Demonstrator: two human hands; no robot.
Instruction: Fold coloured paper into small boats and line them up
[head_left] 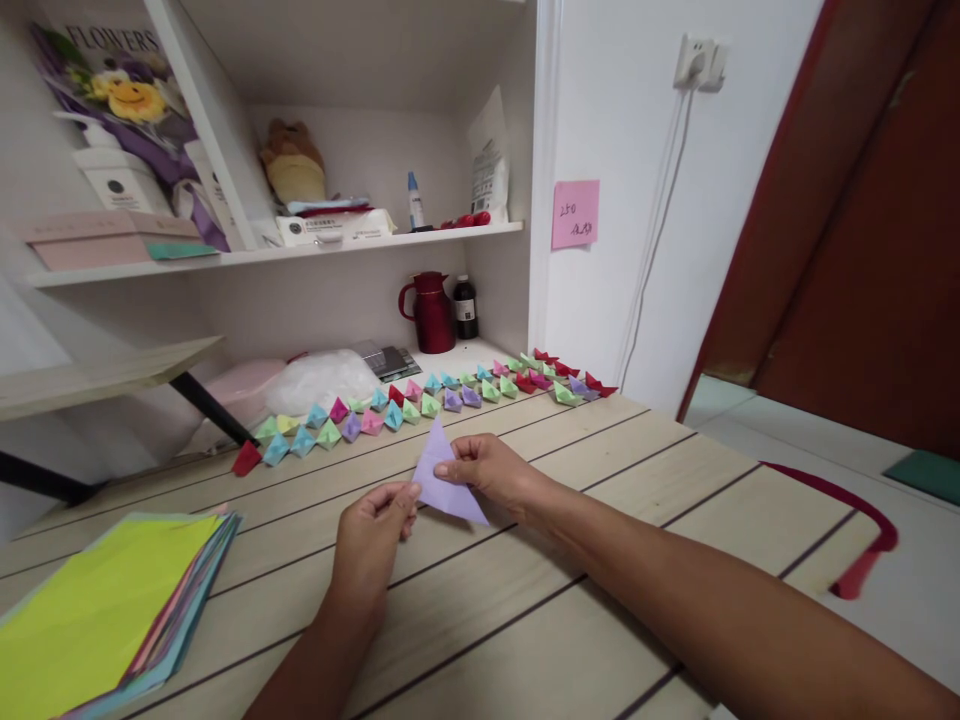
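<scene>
A light purple sheet of origami paper (444,488), folded into a triangle, is held just above the table between both hands. My left hand (375,525) pinches its left corner between thumb and fingers. On the opposite side, my right hand (484,470) grips the paper, its thumb flat on the near face and the fingers behind it, mostly hidden. One point of the triangle faces up and away from me, and another points to the lower right. Beyond the hands, small folded paper boats (394,412) in several colours stand in rows along the table's far side.
A stack of coloured paper (112,610), yellow on top, lies at the left of the striped wooden table (555,620). Behind the boats are a plastic bag (322,382), a red jug (433,315) and a dark bottle (466,308). A black-legged wooden stand (112,375) is at left.
</scene>
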